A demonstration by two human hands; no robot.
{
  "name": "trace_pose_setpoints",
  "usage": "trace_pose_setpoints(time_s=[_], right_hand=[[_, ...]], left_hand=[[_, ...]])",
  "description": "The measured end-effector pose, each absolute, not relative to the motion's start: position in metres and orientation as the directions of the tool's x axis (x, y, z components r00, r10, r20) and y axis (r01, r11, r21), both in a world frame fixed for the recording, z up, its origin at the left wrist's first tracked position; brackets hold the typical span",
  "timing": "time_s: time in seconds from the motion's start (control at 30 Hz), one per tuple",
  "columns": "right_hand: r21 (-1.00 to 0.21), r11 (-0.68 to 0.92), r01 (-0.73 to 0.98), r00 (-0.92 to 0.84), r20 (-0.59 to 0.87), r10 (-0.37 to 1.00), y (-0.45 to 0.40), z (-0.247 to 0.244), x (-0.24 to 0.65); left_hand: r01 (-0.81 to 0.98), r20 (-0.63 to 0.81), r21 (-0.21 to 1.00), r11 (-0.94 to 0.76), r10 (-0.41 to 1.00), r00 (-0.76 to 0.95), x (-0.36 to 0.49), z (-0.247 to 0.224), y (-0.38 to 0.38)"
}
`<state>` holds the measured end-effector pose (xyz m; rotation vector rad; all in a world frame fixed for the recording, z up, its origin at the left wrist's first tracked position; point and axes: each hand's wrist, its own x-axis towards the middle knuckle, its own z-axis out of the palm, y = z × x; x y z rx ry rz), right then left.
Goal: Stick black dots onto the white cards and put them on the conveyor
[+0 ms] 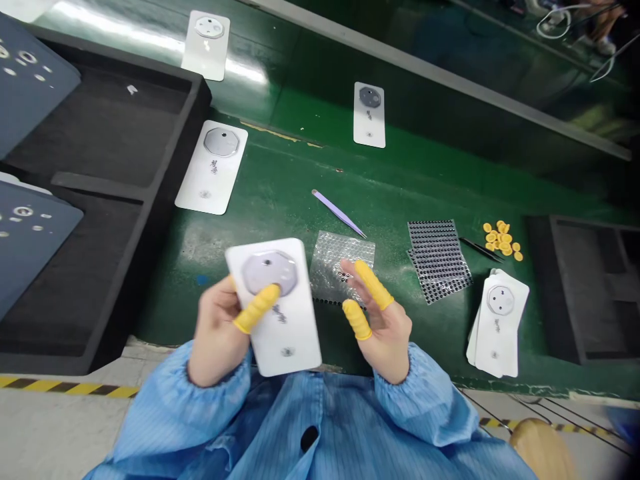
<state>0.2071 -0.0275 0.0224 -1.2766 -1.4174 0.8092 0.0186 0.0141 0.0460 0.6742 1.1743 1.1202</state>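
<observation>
My left hand (225, 320) grips a white phone back cover (285, 333) by its left side, with the yellow-cotted thumb across its front near a silvery octagonal camera plate (270, 272). The fingers behind the cover are mostly hidden. My right hand (380, 320) hangs apart from the cover, thumb and index finger spread in yellow finger cots, with nothing seen between them. Beneath its fingertips lies a clear plastic sheet (330, 260) bearing a few small black dots. Just beyond that sheet is a lilac pair of tweezers (337, 212).
Sheets of black dots (435, 247), black tweezers (481, 249) and a pile of yellow finger cots (501, 239) lie to the right. Nearer me is a stack of white covers (500, 333). Single covers (213, 173) lie farther off. Black trays (175, 167) flank both sides.
</observation>
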Motion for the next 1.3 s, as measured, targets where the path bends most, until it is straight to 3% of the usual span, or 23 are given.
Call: trace_pose_setpoints(time_s=[0.1,0.17,0.23,0.43,0.6,0.73,0.87,0.97,1.1,1.2,1.3], right_hand=[[-0.74,0.27,0.617,-0.003,0.34,0.94,-0.026,0.006,0.227],[-0.662,0.299,0.687,-0.071,0.348,0.935,-0.026,-0.008,0.233],[-0.663,0.333,0.67,-0.1,0.364,0.926,-0.025,-0.017,0.234],[-0.755,0.369,0.542,0.061,0.473,0.879,-0.03,0.006,0.23],[-0.712,0.476,0.516,-0.129,0.485,0.865,-0.033,0.029,0.228],[-0.802,0.413,0.431,-0.143,0.391,0.909,-0.023,0.033,0.226],[-0.707,0.474,0.524,-0.188,0.447,0.874,-0.016,0.026,0.227],[-0.614,0.545,0.571,-0.285,0.475,0.833,-0.015,0.016,0.226],[-0.554,0.583,0.594,-0.305,0.515,0.801,-0.013,0.006,0.221],[-0.65,0.507,0.566,-0.245,0.455,0.856,-0.012,0.002,0.215],[-0.817,0.347,0.46,-0.119,0.331,0.936,-0.011,-0.001,0.21]], left_hand=[[-0.23,-0.255,0.955,0.19,0.92,-0.298,0.0,0.042,0.018],[-0.111,-0.262,0.965,0.237,0.894,-0.363,-0.008,0.037,0.02],[-0.035,-0.311,0.947,0.318,0.887,-0.342,-0.01,0.032,0.02],[0.117,-0.278,0.95,0.289,0.955,-0.105,0.003,0.019,0.017],[-0.064,-0.336,0.915,0.399,0.839,0.429,0.03,0.023,0.012],[-0.087,-0.351,0.895,0.437,0.812,0.466,0.05,0.029,0.008],[-0.031,-0.34,0.916,0.399,0.816,0.467,0.054,0.028,0.005],[0.069,-0.279,0.958,0.279,0.843,0.46,0.051,0.026,0.005],[0.287,-0.097,0.957,-0.035,0.895,0.434,0.049,0.024,0.007],[0.388,0.044,0.89,-0.238,0.894,0.446,0.047,0.021,0.01],[0.401,0.085,0.866,-0.3,0.877,0.472,0.044,0.017,0.014]])
